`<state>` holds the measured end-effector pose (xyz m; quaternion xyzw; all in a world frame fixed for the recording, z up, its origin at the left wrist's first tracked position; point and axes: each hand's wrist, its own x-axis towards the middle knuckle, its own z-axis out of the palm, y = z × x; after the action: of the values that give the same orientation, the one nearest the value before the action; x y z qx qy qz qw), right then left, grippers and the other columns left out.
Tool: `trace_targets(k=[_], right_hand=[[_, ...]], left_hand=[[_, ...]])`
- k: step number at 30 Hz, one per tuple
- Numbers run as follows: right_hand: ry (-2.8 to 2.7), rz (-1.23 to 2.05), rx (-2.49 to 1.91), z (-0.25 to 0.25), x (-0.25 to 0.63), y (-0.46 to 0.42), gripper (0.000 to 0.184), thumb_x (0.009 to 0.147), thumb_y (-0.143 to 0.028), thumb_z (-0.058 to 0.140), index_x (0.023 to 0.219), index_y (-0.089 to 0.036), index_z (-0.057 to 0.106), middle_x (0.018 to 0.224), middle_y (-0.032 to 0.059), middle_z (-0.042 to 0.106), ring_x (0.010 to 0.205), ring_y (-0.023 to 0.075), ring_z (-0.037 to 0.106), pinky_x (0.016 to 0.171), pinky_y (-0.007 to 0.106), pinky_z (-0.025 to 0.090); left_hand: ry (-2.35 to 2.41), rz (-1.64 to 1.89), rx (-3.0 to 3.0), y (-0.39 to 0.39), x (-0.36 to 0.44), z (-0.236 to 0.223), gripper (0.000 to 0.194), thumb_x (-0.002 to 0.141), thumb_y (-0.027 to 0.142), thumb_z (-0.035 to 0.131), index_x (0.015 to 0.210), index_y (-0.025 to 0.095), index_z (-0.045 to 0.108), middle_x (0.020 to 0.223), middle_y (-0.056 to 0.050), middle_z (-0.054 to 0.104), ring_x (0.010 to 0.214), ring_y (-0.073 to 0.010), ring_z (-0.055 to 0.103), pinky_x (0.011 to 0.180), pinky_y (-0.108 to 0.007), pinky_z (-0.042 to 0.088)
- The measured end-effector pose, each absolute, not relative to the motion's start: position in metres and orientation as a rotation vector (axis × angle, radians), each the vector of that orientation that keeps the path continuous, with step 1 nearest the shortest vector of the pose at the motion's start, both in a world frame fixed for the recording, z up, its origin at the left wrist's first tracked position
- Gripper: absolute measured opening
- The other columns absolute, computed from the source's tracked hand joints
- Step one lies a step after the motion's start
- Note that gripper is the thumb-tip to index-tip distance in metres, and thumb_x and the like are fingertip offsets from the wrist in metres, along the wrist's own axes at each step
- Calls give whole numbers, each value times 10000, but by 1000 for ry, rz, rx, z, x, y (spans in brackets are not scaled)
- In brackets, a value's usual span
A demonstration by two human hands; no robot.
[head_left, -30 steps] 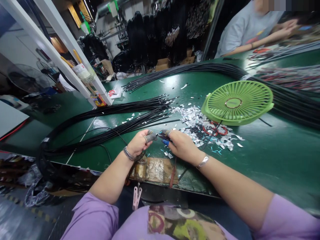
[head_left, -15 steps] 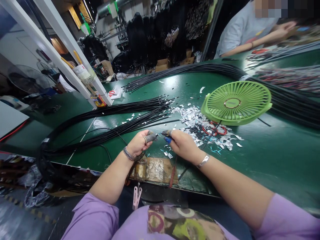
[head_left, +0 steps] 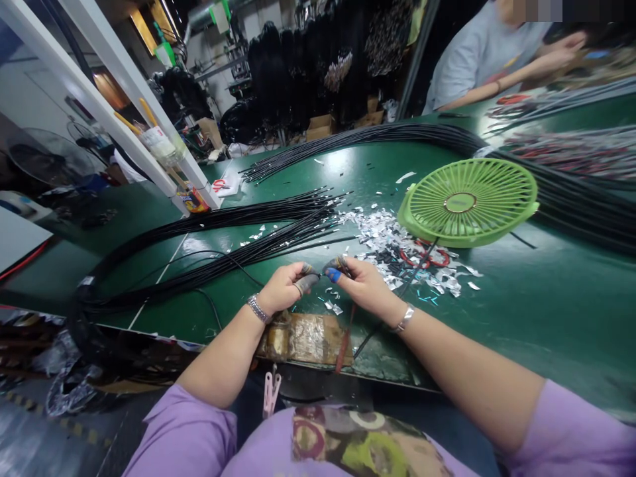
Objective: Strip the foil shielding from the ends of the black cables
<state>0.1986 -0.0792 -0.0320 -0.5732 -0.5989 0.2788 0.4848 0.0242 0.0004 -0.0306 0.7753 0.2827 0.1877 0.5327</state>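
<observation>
A green worktable [head_left: 536,318] fills most of the view. Across its far side a thick black cable bundle [head_left: 422,134] curves from the right, its cut ends lying near the middle. A looped cable bundle [head_left: 114,258] lies on the left, its many ends pointing right, towards the scraps. 2 white posts [head_left: 199,177] rise at the table's left. At the upper right a co-worker in a grey shirt [head_left: 460,63] sits with both hands raised over the table. A green fan [head_left: 467,202] stands right of centre, tilted upward, with a scrap pile [head_left: 380,232] of silvery, dark and blue bits spread in front and to its left. A wooden board [head_left: 315,336] lies at the near edge, just below the hands.

The left hand [head_left: 285,286] and right hand [head_left: 366,285] meet above the table, between the looped bundle and the scraps. Both have covered fingertips, and each is closed in a pinch on a small cable end [head_left: 320,275], which seems to be a thin black lead, mostly hidden by the fingers. A pink clothespin [head_left: 271,395] hangs below the table's near edge.
</observation>
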Motion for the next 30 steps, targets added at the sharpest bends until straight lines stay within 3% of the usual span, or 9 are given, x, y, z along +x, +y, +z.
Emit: trace_targets(k=[7,14,17,20,24,27,30], right_hand=[[-1266,833,-1425,-30,197,-77,310,700,-462,617,572,-204,504,534,-40,454,531,106,369,512,254,306],[-949,1225,-1326,-31,192,-77,278,607,-429,656,585,-202,495,468,-70,402,431,66,272,427,222,175],[-967,1237,-1316,-31,193,-78,282,600,-418,665,574,-198,490,475,-63,418,437,65,286,430,220,184],[-1043,1143,-1341,-31,194,-78,301,661,-466,636,596,-198,515,490,-51,441,452,81,323,438,230,237],[-1207,792,-1359,-31,198,-79,295,711,-484,646,732,-193,609,653,5,595,598,136,496,552,271,405],[-1305,702,-1362,-34,199,-80,304,721,-472,673,846,-196,648,736,25,650,643,156,541,591,289,444],[-1346,702,-1384,-36,199,-80,290,747,-470,653,833,-194,664,708,26,645,630,160,541,591,295,447]], left_hand=[[858,747,2391,-10,23,-21,136,824,301,606,860,187,670,846,-80,668,785,-198,590,743,-296,425],[878,759,2531,-18,23,-19,113,758,134,593,801,191,680,803,-92,625,740,-198,541,661,-279,364],[866,699,2346,-16,24,-18,53,782,203,623,747,187,660,704,-51,585,669,-167,504,619,-260,327],[763,589,1982,-7,25,-18,265,795,398,648,668,168,612,573,8,494,546,-112,416,553,-234,290],[678,510,1480,3,27,-23,533,662,663,683,696,139,591,454,75,354,416,-53,247,435,-211,161],[666,427,1338,3,28,-25,591,581,689,734,698,132,577,409,97,314,374,-28,186,403,-209,81],[671,372,1280,1,29,-25,592,538,671,774,673,142,544,389,104,309,354,-16,171,386,-206,61]])
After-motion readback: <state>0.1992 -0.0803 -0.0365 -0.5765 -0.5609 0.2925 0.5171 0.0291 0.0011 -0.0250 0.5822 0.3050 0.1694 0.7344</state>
